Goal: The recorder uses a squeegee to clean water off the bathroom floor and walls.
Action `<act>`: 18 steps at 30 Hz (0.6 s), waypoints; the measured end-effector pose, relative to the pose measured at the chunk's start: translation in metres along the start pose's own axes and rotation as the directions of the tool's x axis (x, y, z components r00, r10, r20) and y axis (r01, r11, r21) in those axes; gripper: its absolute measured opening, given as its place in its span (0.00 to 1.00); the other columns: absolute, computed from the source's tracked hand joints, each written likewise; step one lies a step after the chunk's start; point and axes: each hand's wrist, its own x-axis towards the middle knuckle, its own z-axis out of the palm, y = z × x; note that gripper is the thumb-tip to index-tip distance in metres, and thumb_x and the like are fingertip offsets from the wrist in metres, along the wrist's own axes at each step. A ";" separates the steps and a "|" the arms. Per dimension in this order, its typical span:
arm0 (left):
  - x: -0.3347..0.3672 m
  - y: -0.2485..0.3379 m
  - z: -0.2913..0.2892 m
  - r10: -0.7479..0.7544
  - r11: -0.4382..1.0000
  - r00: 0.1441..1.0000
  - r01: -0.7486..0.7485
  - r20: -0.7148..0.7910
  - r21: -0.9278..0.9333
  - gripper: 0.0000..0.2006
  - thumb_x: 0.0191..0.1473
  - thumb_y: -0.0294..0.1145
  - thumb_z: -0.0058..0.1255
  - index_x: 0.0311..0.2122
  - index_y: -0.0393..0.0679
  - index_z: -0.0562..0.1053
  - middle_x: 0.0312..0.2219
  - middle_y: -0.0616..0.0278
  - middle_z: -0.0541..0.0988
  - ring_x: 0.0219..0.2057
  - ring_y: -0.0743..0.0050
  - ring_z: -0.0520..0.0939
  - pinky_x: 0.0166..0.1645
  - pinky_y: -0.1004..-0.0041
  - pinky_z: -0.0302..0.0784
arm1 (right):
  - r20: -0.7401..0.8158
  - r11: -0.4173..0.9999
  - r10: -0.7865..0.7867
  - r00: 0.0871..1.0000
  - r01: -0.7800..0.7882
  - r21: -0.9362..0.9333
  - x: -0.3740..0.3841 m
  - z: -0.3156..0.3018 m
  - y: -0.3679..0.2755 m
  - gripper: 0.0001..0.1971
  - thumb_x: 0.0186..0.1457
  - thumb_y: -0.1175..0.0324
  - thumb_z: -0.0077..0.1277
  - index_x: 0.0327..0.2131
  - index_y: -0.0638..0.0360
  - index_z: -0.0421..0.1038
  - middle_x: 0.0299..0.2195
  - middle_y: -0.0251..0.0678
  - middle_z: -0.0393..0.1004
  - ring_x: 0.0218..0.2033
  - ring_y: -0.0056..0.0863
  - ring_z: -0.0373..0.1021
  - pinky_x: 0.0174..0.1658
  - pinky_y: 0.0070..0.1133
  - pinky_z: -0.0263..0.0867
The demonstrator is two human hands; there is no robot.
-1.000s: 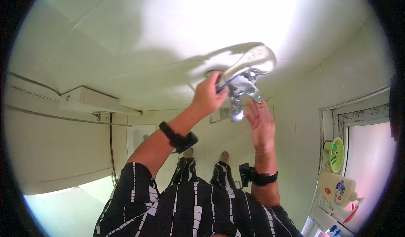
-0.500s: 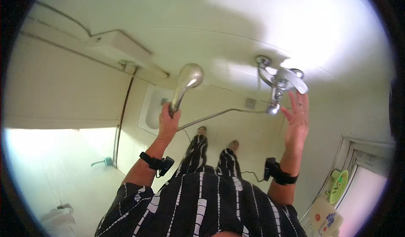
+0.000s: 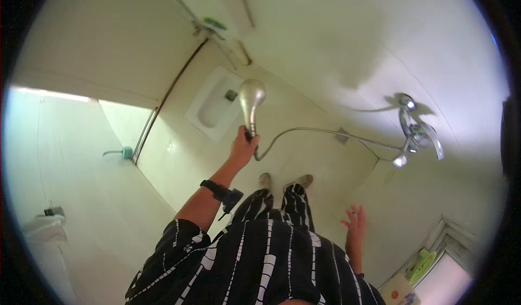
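Observation:
My left hand [image 3: 242, 146] is wrapped round the handle of a silver shower head [image 3: 252, 94], its round end pointing away from me. A metal hose [image 3: 320, 130] runs from below that hand, curving right to a chrome mixer tap [image 3: 417, 136] on the wall. The tap's lever stands out at its right side. My right hand [image 3: 356, 222] hangs near my right hip, apart from the tap. Its fingers are spread and nothing shows in them. I cannot make out any water coming from the shower head.
A white squat toilet [image 3: 193, 112] is set in the floor ahead on the left. A square floor drain [image 3: 342, 135] lies under the hose. At lower right, a green basket [image 3: 422, 266] sits by a window. A teal long-handled item [image 3: 126, 152] is on the left.
My right hand has come away from the tap and dropped toward my side. The view has turned, so the tap appears farther right. My left hand still grips the shower head.

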 end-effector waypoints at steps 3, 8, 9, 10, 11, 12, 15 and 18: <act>-0.011 -0.020 -0.018 -0.128 0.985 0.992 0.124 -0.023 -0.121 0.16 0.47 0.34 0.51 0.36 0.38 0.59 0.23 0.59 0.70 0.23 0.76 0.74 0.19 0.77 0.73 | 0.082 0.997 0.009 0.997 -0.002 -0.079 -0.013 0.031 -0.003 0.28 0.57 0.62 0.36 0.57 0.64 0.42 0.51 0.49 0.57 0.47 0.35 0.62 0.39 0.24 0.66; -0.042 -0.068 -0.067 -0.318 0.889 0.937 0.243 -0.142 -0.387 0.15 0.47 0.33 0.51 0.33 0.39 0.58 0.22 0.59 0.70 0.20 0.76 0.73 0.20 0.78 0.73 | 0.229 0.976 -0.030 0.973 0.077 -0.202 -0.031 0.064 0.000 0.27 0.57 0.64 0.35 0.57 0.60 0.41 0.51 0.47 0.57 0.47 0.35 0.61 0.40 0.25 0.66; -0.050 -0.081 -0.077 -0.384 0.840 0.906 0.263 -0.178 -0.474 0.15 0.47 0.33 0.52 0.32 0.39 0.58 0.20 0.60 0.71 0.18 0.76 0.73 0.19 0.79 0.71 | 0.232 0.974 -0.012 0.973 0.064 -0.219 -0.033 0.068 -0.001 0.26 0.57 0.65 0.34 0.57 0.59 0.41 0.51 0.47 0.57 0.47 0.36 0.61 0.40 0.26 0.65; -0.060 -0.092 -0.086 -0.397 0.834 0.896 0.261 -0.200 -0.486 0.15 0.47 0.33 0.52 0.32 0.39 0.58 0.20 0.60 0.71 0.18 0.76 0.73 0.19 0.79 0.71 | 0.231 0.970 0.007 0.973 0.049 -0.238 -0.035 0.071 0.000 0.26 0.57 0.66 0.34 0.58 0.58 0.41 0.51 0.47 0.57 0.47 0.36 0.61 0.40 0.26 0.65; -0.072 -0.102 -0.095 -0.436 0.799 0.877 0.275 -0.200 -0.535 0.15 0.47 0.33 0.51 0.33 0.39 0.58 0.23 0.60 0.69 0.21 0.77 0.73 0.21 0.78 0.73 | 0.258 0.966 0.004 0.966 0.063 -0.250 -0.035 0.073 0.001 0.26 0.57 0.66 0.34 0.58 0.58 0.41 0.51 0.47 0.57 0.47 0.36 0.61 0.40 0.26 0.65; -0.084 -0.113 -0.103 -0.475 0.760 0.858 0.287 -0.198 -0.583 0.15 0.48 0.33 0.49 0.34 0.39 0.57 0.26 0.59 0.68 0.24 0.77 0.73 0.22 0.77 0.76 | 0.253 0.966 0.010 0.968 0.056 -0.252 -0.035 0.074 0.003 0.26 0.57 0.67 0.34 0.58 0.58 0.41 0.51 0.47 0.57 0.47 0.36 0.61 0.40 0.25 0.66; -0.127 -0.149 -0.119 -0.597 0.677 0.754 0.290 -0.274 -0.677 0.15 0.48 0.32 0.49 0.35 0.41 0.57 0.27 0.61 0.67 0.26 0.76 0.73 0.22 0.77 0.76 | 0.304 0.958 0.013 0.953 0.075 -0.278 -0.032 0.079 -0.001 0.26 0.57 0.68 0.34 0.58 0.58 0.40 0.51 0.46 0.57 0.47 0.36 0.61 0.39 0.25 0.66; -0.178 -0.177 -0.129 -0.726 0.574 0.590 0.238 -0.353 -0.783 0.16 0.48 0.31 0.50 0.38 0.42 0.57 0.28 0.62 0.67 0.28 0.75 0.73 0.22 0.75 0.77 | 0.393 0.941 0.016 0.919 0.120 -0.318 -0.021 0.084 -0.006 0.26 0.57 0.68 0.34 0.57 0.59 0.40 0.51 0.46 0.57 0.48 0.35 0.61 0.38 0.25 0.66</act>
